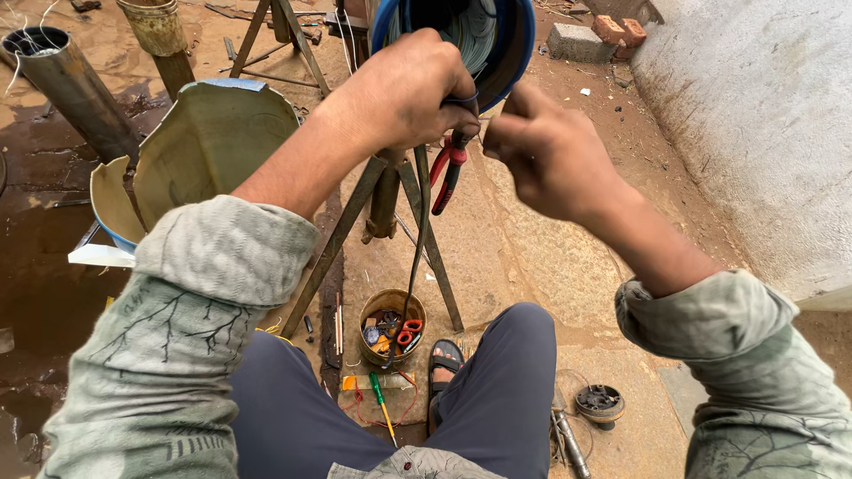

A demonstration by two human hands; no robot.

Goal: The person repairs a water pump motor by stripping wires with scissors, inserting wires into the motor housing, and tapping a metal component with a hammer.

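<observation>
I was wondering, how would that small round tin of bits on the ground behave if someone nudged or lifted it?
The tin stands upright on its flat base, so a nudge would probably slide it rather than roll it. It looks full of small parts, so likely heavyish for its size. With its top open, tipping it would probably spill the contents.

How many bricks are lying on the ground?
3 that I can see, all at the top right by the wall: one grey block and two red bricks beside it. More may be hidden.
</observation>
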